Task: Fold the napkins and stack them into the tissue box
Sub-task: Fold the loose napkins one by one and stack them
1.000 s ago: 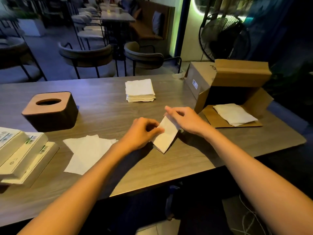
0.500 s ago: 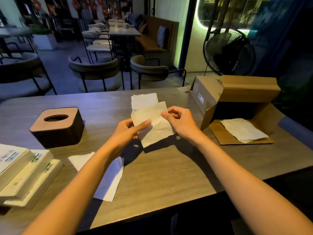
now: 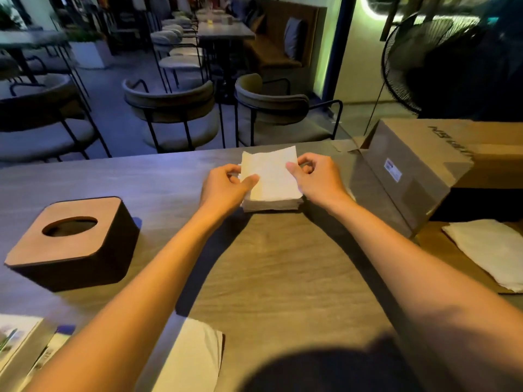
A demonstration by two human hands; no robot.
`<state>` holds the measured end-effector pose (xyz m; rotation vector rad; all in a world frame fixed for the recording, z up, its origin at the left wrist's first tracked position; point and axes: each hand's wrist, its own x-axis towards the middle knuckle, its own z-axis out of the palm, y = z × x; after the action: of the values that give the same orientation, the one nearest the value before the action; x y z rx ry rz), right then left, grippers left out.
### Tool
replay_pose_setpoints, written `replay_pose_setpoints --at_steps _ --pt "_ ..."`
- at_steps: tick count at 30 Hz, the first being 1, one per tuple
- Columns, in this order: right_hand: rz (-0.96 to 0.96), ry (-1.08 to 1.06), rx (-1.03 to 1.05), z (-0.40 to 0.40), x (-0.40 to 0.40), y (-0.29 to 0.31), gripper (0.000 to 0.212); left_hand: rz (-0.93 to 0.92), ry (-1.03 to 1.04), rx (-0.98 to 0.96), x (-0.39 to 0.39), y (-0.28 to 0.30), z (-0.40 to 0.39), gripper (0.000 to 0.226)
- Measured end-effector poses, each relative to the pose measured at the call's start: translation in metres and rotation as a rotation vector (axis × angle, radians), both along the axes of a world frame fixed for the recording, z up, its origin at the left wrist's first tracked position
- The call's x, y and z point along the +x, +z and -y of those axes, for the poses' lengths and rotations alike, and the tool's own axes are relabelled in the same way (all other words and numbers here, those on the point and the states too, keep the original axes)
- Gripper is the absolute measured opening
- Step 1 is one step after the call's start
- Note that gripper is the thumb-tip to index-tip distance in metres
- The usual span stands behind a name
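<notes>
Both hands out over the table (image 3: 283,264), far side; nearest the body, loose unfolded napkins (image 3: 195,355) by the table's front edge, untouched; further out on the left, tissue box (image 3: 70,241) with its oval slot up, lid seemingly on, well apart from the hands; further still, stack of folded napkins (image 3: 271,200) between the two hands. Left hand (image 3: 226,188) half closed, thumb pinching the left edge of a folded napkin (image 3: 268,174) against curled fingers; right hand (image 3: 317,179) likewise partly curled, thumb and forefinger nipping the right edge; napkin held over the stack, near edge on or just above it, far edge tilted up. To do it well, probably: lower flat; square the edges with the stack below before letting go; release both pinches together so nothing skews; press lightly to settle the crease. At right, cardboard box (image 3: 410,176) on its side, more napkins (image 3: 489,250) on its flap.
</notes>
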<state>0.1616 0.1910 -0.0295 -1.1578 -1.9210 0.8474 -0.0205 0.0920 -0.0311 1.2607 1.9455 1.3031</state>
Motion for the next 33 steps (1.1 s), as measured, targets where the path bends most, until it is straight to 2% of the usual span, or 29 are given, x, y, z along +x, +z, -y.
replay_pose_setpoints --at_steps 4,10,14,17,22,25,29,31,33 --pt "0.081 -0.057 0.042 -0.029 -0.015 -0.014 0.021 -0.101 0.043 -0.037 -0.009 -0.013 -0.026 0.047" --pt "0.135 -0.076 0.077 -0.036 -0.020 -0.025 0.017 -0.148 0.060 -0.033 -0.012 -0.028 -0.032 0.053" --pt "0.069 -0.107 0.094 -0.025 -0.016 -0.018 0.025 -0.075 0.085 -0.020 -0.010 -0.023 -0.022 0.046" --pt "0.013 -0.077 0.119 0.002 -0.012 -0.010 0.026 -0.062 0.037 -0.035 -0.011 -0.015 -0.001 0.033" --pt "-0.030 0.173 0.083 0.091 -0.014 -0.011 0.014 -0.129 0.005 -0.100 -0.010 -0.011 0.057 0.023" --pt "0.073 0.356 0.080 0.144 -0.021 -0.015 0.018 -0.154 0.002 -0.147 -0.009 -0.013 0.093 0.021" --pt "0.235 0.489 0.128 0.192 -0.032 -0.018 0.027 -0.182 -0.013 -0.204 -0.012 -0.012 0.141 0.017" --pt "0.304 0.550 0.094 0.208 -0.035 -0.019 0.038 -0.245 0.030 -0.193 -0.013 -0.010 0.165 0.021" --pt "0.358 0.631 0.047 0.218 -0.035 -0.020 0.039 -0.267 0.054 -0.184 -0.017 -0.011 0.187 0.020"
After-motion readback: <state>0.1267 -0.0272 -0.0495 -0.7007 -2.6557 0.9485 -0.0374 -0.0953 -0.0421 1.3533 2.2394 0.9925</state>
